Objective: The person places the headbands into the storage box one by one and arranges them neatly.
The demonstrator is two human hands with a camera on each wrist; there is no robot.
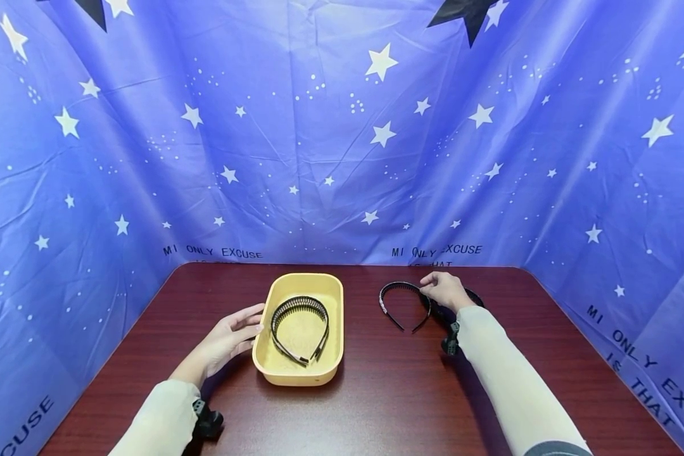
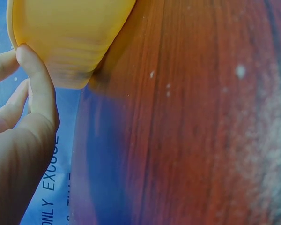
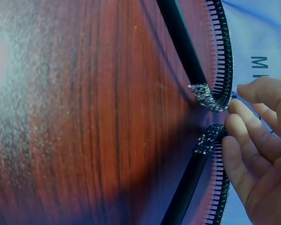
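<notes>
At the left long side of a yellow plastic basket (image 1: 333, 342), my left hand (image 1: 228, 339) rests its fingertips against the outer wall near the rim, fingers fairly straight. Inside the basket lies black toothed headband work (image 1: 299, 303); whether it is one headband or several nested cannot be told. My right hand (image 1: 446, 290) is at the back right of the table, between two black headbands. Its fingertips meet the edge of the left headband (image 3: 220, 51), which has glittery trim. The other headband (image 3: 218, 187) lies beside the lower fingers, partly hidden by the hand in the head view.
The dark red wooden table (image 1: 387, 405) carries the basket left of centre. A blue curtain (image 1: 296, 158) printed with stars and lettering hangs around its back and sides. Black wrist cameras (image 1: 207, 419) are strapped over both pale sleeves (image 1: 513, 373).
</notes>
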